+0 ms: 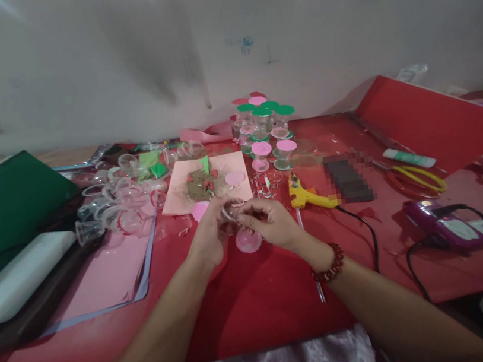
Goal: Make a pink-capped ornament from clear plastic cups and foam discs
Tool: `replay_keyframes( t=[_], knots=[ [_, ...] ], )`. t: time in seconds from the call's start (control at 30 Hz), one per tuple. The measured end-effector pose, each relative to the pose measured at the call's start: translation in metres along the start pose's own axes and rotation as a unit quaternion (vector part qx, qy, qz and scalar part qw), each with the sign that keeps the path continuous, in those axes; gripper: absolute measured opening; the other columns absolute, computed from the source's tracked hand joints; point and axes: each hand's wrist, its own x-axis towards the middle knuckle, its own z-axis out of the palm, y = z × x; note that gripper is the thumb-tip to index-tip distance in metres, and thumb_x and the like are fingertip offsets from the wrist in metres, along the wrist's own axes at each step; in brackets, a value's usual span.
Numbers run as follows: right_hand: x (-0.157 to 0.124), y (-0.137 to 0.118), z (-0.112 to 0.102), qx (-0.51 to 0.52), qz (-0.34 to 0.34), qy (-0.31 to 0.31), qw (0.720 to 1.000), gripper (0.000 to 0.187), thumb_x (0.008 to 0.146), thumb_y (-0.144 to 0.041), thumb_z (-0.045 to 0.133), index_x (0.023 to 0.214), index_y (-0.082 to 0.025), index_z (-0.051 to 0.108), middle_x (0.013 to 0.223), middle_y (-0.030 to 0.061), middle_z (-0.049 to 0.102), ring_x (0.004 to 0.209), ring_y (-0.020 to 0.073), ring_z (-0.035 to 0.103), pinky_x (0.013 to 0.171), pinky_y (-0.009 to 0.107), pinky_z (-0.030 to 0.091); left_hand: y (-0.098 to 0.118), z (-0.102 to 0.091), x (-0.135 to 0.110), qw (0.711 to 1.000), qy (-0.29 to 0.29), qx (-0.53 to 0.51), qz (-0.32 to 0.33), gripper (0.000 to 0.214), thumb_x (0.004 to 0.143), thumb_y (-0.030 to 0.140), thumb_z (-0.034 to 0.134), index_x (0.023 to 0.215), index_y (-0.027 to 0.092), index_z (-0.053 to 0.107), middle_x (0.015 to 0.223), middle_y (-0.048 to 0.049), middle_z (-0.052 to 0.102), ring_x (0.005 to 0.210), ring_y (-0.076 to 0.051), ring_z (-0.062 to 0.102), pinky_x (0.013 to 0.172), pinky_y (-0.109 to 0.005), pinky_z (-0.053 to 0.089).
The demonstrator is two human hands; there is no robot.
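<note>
My left hand [210,233] and my right hand [268,220] meet over the red table [262,298], both with fingers pinched round a small clear plastic cup [230,211]. A pink disc-bottomed cup [249,241] sits just under my right hand. My right wrist wears a red bead bracelet [327,265]. Beyond the hands lies a pink sheet [180,192] with a brown pile of sand [199,185] and a pink disc [235,177] on it.
Several clear cups [113,208] lie at the left beside a green board [3,208] and a white device [16,275]. Finished pink- and green-capped cup pieces [263,124] stand at the back. A yellow glue gun [306,196], scissors [418,177] and a purple device [439,225] lie at the right.
</note>
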Motion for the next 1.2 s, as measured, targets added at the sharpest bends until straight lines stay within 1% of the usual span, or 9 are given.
replay_keyframes(
  t=[0.2,0.37,0.5,0.6,0.67,0.83,0.97,1.07,1.2],
  knots=[
    [0.0,0.001,0.0,-0.013,-0.012,0.0,1.0,0.008,0.085,-0.026,0.061,0.081,-0.019,0.058,0.074,-0.0007,0.062,0.062,0.0103,0.057,0.06,0.023,0.048,-0.002,-0.001,0.001,1.0,-0.001,0.001,0.004,0.016,0.068,0.035,0.063,0.072,0.019,0.066,0.065,0.0014,0.061,0.054,-0.011,0.052,0.048,-0.023,0.035],
    [-0.002,0.002,0.0,-0.062,-0.026,0.005,0.998,0.005,0.085,-0.021,0.057,0.081,-0.02,0.055,0.073,-0.0011,0.059,0.063,0.0112,0.056,0.062,0.024,0.047,-0.002,-0.001,0.001,1.0,-0.003,-0.002,0.005,0.017,0.067,0.035,0.063,0.071,0.019,0.066,0.061,0.0015,0.06,0.052,-0.01,0.05,0.047,-0.022,0.034],
    [-0.003,0.001,0.0,-0.096,-0.038,0.007,0.995,0.005,0.086,-0.021,0.055,0.081,-0.02,0.055,0.073,-0.0002,0.06,0.066,0.0124,0.057,0.063,0.024,0.047,-0.001,-0.001,0.0,1.0,-0.008,-0.006,0.001,0.018,0.067,0.035,0.063,0.072,0.018,0.066,0.06,0.0018,0.059,0.05,-0.01,0.049,0.046,-0.022,0.033],
    [-0.003,0.001,0.0,-0.103,-0.038,0.014,0.994,0.006,0.087,-0.021,0.053,0.082,-0.02,0.053,0.071,-0.0009,0.059,0.063,0.0118,0.056,0.061,0.024,0.046,0.0,0.0,-0.001,1.0,-0.004,-0.001,0.001,0.017,0.067,0.034,0.062,0.073,0.019,0.066,0.06,0.0019,0.059,0.052,-0.011,0.051,0.048,-0.022,0.035],
    [-0.003,0.0,-0.001,-0.096,-0.032,0.033,0.994,0.006,0.088,-0.022,0.052,0.082,-0.021,0.051,0.067,-0.002,0.058,0.059,0.0112,0.055,0.059,0.024,0.045,0.0,0.001,-0.001,1.0,-0.003,0.002,0.004,0.018,0.067,0.035,0.063,0.074,0.019,0.066,0.06,0.0016,0.059,0.053,-0.011,0.052,0.049,-0.022,0.036],
    [-0.001,-0.002,-0.006,-0.046,-0.033,0.095,0.994,0.014,0.09,-0.029,0.051,0.08,-0.022,0.047,0.062,-0.0032,0.057,0.053,0.0101,0.052,0.053,0.022,0.042,0.001,0.001,-0.002,1.0,-0.014,-0.001,0.018,0.017,0.069,0.034,0.062,0.073,0.018,0.064,0.059,0.0017,0.057,0.049,-0.009,0.044,0.045,-0.021,0.03],
    [0.0,-0.004,-0.008,-0.016,-0.035,0.128,0.991,0.021,0.09,-0.038,0.053,0.08,-0.021,0.048,0.062,-0.0039,0.056,0.052,0.0094,0.051,0.052,0.022,0.041,0.003,0.0,-0.002,0.999,-0.023,-0.012,0.025,0.017,0.072,0.033,0.058,0.074,0.017,0.064,0.056,0.0024,0.054,0.045,-0.007,0.038,0.044,-0.021,0.027],
    [-0.001,-0.007,-0.007,-0.007,-0.033,0.133,0.991,0.028,0.089,-0.045,0.057,0.077,-0.021,0.05,0.06,-0.0041,0.055,0.05,0.0092,0.05,0.05,0.022,0.041,0.004,0.0,-0.002,0.999,-0.022,-0.019,0.029,0.018,0.072,0.032,0.059,0.075,0.016,0.065,0.059,0.0012,0.055,0.047,-0.008,0.041,0.044,-0.02,0.029],
    [-0.004,-0.009,-0.007,-0.002,-0.034,0.121,0.992,0.04,0.093,-0.048,0.051,0.064,-0.02,0.051,0.053,-0.0023,0.054,0.047,0.0094,0.049,0.047,0.023,0.039,0.005,0.0,-0.003,0.999,-0.019,-0.035,0.038,0.019,0.072,0.032,0.058,0.075,0.016,0.068,0.059,0.0004,0.055,0.05,-0.009,0.045,0.046,-0.021,0.034]
  ],
)
